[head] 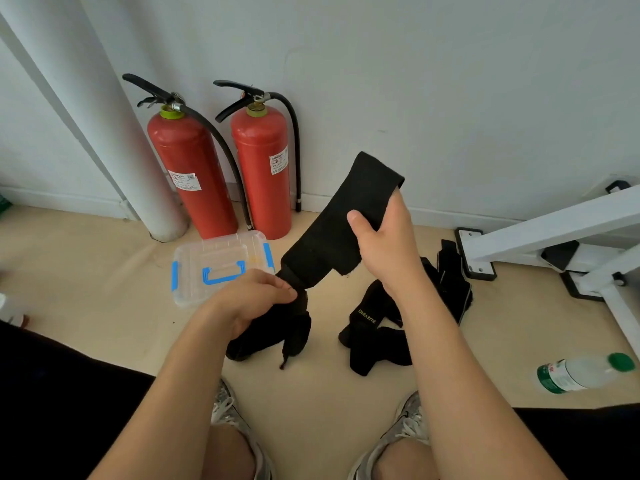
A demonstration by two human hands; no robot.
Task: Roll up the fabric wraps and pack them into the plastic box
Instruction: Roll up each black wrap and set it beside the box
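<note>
This looks like a corner of a gym or workout room: a white steel equipment frame on bolted foot plates stands at 3 o'clock, and 2 red fire extinguishers stand against the white wall at 11 o'clock on beige flooring.

The wrap is made of black matt cloth, rough and frayed at 1 edge. The box is moulded in clear glossy plastic with blue plastic latches. The 2 fire extinguishers are finished in smooth red semi-gloss paint.

Plastic box sits before extinguishers, left of wraps.
</note>
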